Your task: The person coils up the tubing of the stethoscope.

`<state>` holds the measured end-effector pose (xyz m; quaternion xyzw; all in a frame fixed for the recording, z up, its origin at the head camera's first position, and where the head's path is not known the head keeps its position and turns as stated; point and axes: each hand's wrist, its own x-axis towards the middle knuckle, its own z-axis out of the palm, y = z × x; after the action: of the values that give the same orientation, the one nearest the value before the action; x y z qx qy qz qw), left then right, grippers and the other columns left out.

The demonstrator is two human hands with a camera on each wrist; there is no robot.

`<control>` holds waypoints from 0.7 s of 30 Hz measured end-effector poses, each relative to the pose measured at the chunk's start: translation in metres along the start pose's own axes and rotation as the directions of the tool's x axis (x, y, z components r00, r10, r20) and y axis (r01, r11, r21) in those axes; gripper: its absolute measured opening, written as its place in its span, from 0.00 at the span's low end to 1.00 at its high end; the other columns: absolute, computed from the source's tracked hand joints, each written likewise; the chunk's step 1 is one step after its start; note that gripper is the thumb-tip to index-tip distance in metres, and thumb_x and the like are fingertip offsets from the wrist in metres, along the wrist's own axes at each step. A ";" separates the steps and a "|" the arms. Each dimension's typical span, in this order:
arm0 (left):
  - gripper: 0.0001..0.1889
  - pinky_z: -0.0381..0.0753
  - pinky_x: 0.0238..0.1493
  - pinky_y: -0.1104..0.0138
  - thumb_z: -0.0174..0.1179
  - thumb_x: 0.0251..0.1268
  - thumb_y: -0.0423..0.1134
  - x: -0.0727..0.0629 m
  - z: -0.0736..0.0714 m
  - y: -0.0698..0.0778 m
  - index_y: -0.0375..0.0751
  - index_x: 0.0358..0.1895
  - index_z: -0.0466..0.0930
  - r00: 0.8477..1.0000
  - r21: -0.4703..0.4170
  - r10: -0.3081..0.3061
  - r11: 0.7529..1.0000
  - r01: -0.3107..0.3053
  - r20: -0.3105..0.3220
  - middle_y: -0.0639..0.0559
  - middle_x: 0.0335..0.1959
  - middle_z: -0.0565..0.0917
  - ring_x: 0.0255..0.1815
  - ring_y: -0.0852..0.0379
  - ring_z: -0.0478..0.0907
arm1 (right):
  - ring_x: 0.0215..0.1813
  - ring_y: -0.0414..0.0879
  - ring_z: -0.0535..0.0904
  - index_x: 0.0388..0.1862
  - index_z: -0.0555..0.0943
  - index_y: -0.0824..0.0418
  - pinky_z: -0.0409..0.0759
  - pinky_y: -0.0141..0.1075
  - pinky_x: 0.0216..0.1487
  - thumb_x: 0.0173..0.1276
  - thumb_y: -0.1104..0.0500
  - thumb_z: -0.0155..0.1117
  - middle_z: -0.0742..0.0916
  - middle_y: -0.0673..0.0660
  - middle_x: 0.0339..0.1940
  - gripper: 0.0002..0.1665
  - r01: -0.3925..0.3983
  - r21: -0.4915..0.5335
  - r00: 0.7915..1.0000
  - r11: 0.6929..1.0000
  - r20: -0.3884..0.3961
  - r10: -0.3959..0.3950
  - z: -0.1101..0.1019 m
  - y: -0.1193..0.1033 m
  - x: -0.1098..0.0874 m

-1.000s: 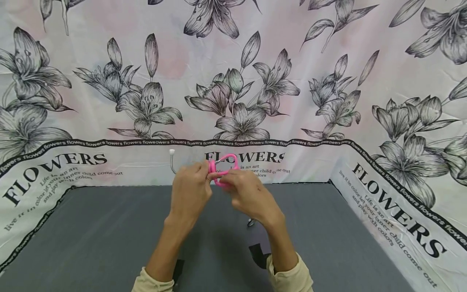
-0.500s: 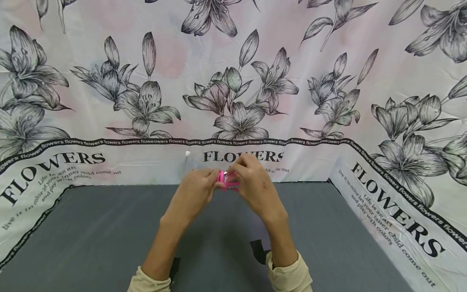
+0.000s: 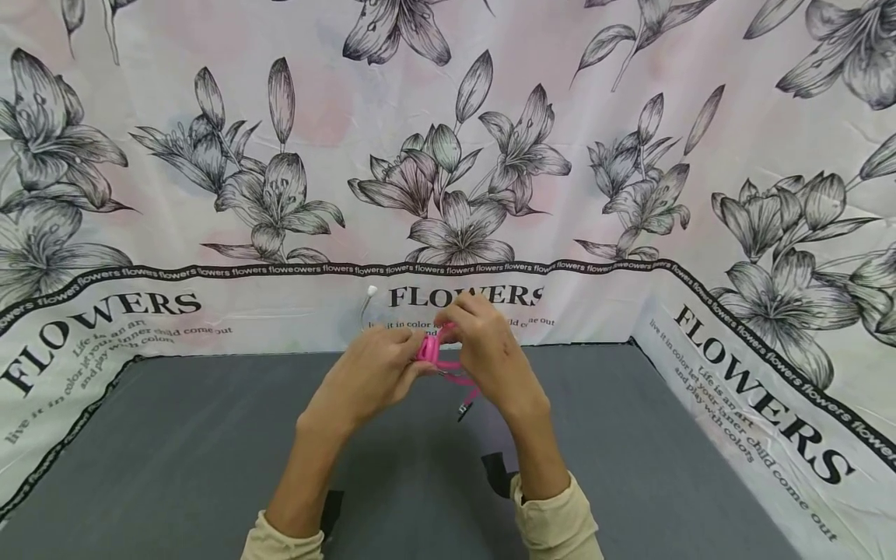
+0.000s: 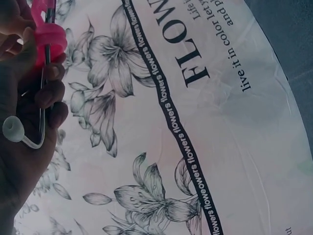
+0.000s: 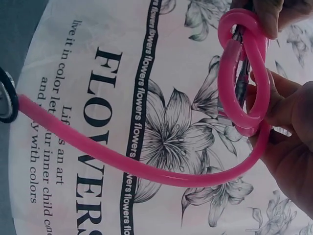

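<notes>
Both hands hold a stethoscope with pink tubing (image 3: 428, 350), raised in front of the back wall. My left hand (image 3: 367, 369) grips its bundled part, where the tubing wraps round the metal ear tubes (image 4: 43, 110). A white ear tip (image 4: 13, 129) sticks out past that hand's fingers. My right hand (image 3: 490, 362) pinches the tubing at the bundle's right side. In the right wrist view, a pink loop (image 5: 226, 83) lies over the metal parts. A free length of tube curves from the bundle to the chest piece (image 5: 7, 102), which hangs below the right hand.
A dark grey tabletop (image 3: 231, 435) spreads under the hands. Behind it stands a white cloth wall (image 3: 315, 109) printed with flowers and lettering. A small black piece (image 3: 497, 474) shows beside the right sleeve, another (image 3: 332, 509) beside the left.
The pink loop that stood above the right hand has come down to the bundle. My right hand has risen, the left has shifted slightly right, and the chest piece now dangles in view.
</notes>
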<state>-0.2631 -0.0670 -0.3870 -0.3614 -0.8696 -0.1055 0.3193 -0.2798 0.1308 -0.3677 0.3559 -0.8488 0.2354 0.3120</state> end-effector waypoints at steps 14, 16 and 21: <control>0.13 0.66 0.30 0.74 0.73 0.63 0.46 -0.005 -0.003 -0.012 0.40 0.39 0.85 0.996 -0.205 0.065 0.977 -0.053 0.055 0.57 0.21 0.73 0.24 0.67 0.62 | 0.43 0.48 0.85 0.36 0.86 0.67 0.86 0.29 0.44 0.59 0.75 0.75 0.88 0.58 0.37 0.09 0.000 0.093 1.000 0.996 0.000 0.000 0.004 0.007 -0.002; 0.13 0.65 0.30 0.75 0.73 0.64 0.46 -0.005 -0.002 -0.013 0.40 0.40 0.85 0.995 -0.225 0.077 0.972 -0.062 0.059 0.57 0.21 0.74 0.24 0.67 0.62 | 0.42 0.47 0.86 0.36 0.86 0.66 0.86 0.28 0.44 0.60 0.75 0.75 0.88 0.58 0.37 0.09 -0.011 0.111 1.000 0.994 0.004 0.011 0.003 0.009 -0.003; 0.10 0.68 0.31 0.75 0.71 0.66 0.45 -0.004 -0.005 -0.014 0.42 0.40 0.85 0.993 -0.299 0.080 0.953 -0.049 0.091 0.59 0.23 0.76 0.25 0.69 0.63 | 0.41 0.47 0.88 0.37 0.86 0.66 0.86 0.27 0.43 0.60 0.74 0.76 0.89 0.58 0.36 0.08 -0.014 0.140 1.000 0.990 0.011 0.012 0.000 0.013 -0.002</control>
<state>-0.2684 -0.0813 -0.3855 -0.4382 -0.8469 -0.2056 0.2199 -0.2885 0.1402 -0.3712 0.3726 -0.8340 0.2949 0.2805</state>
